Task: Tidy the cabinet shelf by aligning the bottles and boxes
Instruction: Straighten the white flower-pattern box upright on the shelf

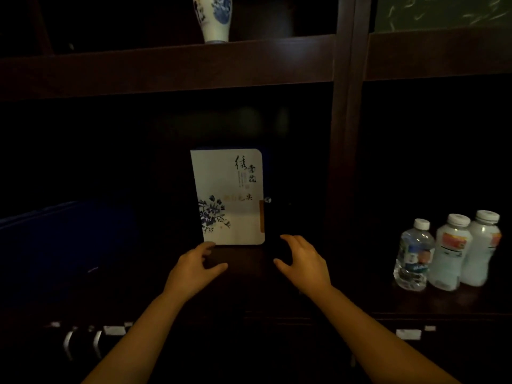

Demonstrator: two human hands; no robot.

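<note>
A white box point(230, 198) with blue flowers and dark calligraphy stands upright in the middle of the dark cabinet shelf point(249, 273). My left hand point(195, 268) hovers just below the box's lower left corner, fingers spread, its fingertips at or very near the box edge. My right hand point(303, 261) is open a little to the right of the box and apart from it. Three plastic bottles stand in a row in the right compartment: a clear water bottle point(412, 256), a cloudy one point(450, 252) and another cloudy one point(483, 246).
A blue-and-white porcelain vase point(214, 18) stands on the upper shelf. A dark vertical post point(343, 134) divides the two compartments. A dark blue box point(63, 236) lies at the left, barely visible. Metal drawer handles point(83, 345) sit below the shelf edge.
</note>
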